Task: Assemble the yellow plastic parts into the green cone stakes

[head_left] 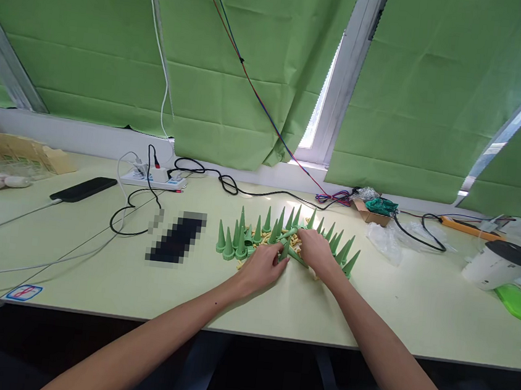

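My left hand (262, 267) has its fingers closed around a small green cone-shaped piece (285, 251) with a pointed tip, low over the table. My right hand (314, 250) reaches into the pile just beside it, fingers curled down and together; what they pinch is hidden. Several more green cones (229, 244) stand upright on their round bases to the left, behind and to the right of my hands. Small yellowish pieces (257, 238) lie loose among them. One green cone (298, 258) lies on its side between my hands.
On the pale table (175, 298), a power strip (153, 177) with cables stands at the back left. A black phone (83, 189) and a pixelated dark object (176, 239) lie left. A lidded white cup (497, 266) stands right, near a small cardboard box (373, 212).
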A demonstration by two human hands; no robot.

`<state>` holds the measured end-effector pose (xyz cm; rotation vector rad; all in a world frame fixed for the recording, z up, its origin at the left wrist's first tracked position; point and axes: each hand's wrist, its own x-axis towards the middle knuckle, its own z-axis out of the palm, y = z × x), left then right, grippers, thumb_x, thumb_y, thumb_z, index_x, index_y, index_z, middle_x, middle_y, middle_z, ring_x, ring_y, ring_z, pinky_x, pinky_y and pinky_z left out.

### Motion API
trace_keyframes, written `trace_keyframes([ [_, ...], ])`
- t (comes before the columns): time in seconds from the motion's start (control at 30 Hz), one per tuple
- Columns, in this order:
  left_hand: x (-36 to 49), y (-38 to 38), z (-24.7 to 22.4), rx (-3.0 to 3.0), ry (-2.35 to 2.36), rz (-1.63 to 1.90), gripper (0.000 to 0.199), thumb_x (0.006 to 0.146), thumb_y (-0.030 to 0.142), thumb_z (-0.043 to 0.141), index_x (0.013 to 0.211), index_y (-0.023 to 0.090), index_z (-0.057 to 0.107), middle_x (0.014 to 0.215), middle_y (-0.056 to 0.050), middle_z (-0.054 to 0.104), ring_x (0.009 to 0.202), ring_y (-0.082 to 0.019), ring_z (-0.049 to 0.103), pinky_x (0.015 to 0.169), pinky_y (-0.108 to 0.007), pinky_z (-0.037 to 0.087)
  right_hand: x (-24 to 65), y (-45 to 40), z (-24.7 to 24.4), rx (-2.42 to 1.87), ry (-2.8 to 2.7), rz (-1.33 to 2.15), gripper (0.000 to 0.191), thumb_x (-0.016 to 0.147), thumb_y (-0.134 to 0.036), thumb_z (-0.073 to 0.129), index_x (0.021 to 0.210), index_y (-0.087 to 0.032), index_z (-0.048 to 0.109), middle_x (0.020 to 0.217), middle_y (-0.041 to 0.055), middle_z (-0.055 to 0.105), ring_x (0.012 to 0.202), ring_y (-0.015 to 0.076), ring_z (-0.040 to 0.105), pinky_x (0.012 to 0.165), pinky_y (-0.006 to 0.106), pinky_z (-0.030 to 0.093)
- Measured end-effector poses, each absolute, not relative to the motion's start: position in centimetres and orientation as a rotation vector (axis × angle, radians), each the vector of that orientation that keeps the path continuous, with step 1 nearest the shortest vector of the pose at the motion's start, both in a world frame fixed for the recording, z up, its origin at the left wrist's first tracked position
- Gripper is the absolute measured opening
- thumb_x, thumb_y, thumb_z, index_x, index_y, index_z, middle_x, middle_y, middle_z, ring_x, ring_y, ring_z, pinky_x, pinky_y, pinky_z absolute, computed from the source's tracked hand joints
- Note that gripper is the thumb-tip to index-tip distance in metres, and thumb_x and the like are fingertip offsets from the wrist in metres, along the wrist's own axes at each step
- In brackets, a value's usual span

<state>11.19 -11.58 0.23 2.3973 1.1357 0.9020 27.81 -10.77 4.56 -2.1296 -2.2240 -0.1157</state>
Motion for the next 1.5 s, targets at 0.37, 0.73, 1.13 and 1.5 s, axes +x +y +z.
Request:
trace_keyframes([
  [0.37,11.2,-11.7,0.5,2.369,1.146,0.891,0.017,0.089,0.030,0.048,0.075,0.020,0.046,0.061,0.002,0.051,0.057,-0.014,0.046,0.054,-0.027,0.027,28.3,-10.4,3.7,-2.122,-2.164,-0.106,0.019,0.087,-0.011,0.051,0.102,-0.020,0.059,0.101,0.0076,0.066,0.089,0.0223,0.064,0.058,0.024,0.034],
  [0.73,11.2,-11.7,0.5,2.368,1.130,0.883,0.016,0.089,0.031,0.047,0.078,0.020,0.047,0.062,0.001,0.051,0.058,-0.015,0.047,0.056,-0.027,0.029,28.6,-10.8,3.7,-2.075,-2.205,-0.107,0.023,0.085,-0.010,0.052,0.104,-0.020,0.059,0.105,0.0081,0.066,0.091,0.0237,0.064,0.059,0.025,0.034],
  [1.13,11.1,-11.8,0.6,2.378,1.128,0.891,0.018,0.090,0.032,0.047,0.075,0.020,0.046,0.062,0.001,0.051,0.058,-0.015,0.046,0.054,-0.027,0.028,28.6,-10.9,3.2,-2.049,-2.209,-0.069,0.024,0.085,-0.008,0.051,0.103,-0.019,0.060,0.103,0.0087,0.066,0.095,0.0235,0.063,0.060,0.025,0.036],
  [1.5,11.1,-11.7,0.6,2.390,1.125,0.877,0.017,0.090,0.033,0.047,0.082,0.020,0.051,0.067,-0.001,0.055,0.063,-0.016,0.051,0.057,-0.027,0.032,28.5,-11.0,2.9,-1.953,-2.161,0.057,0.021,0.085,-0.014,0.052,0.103,-0.020,0.061,0.099,0.0070,0.067,0.092,0.0219,0.063,0.063,0.026,0.038],
])
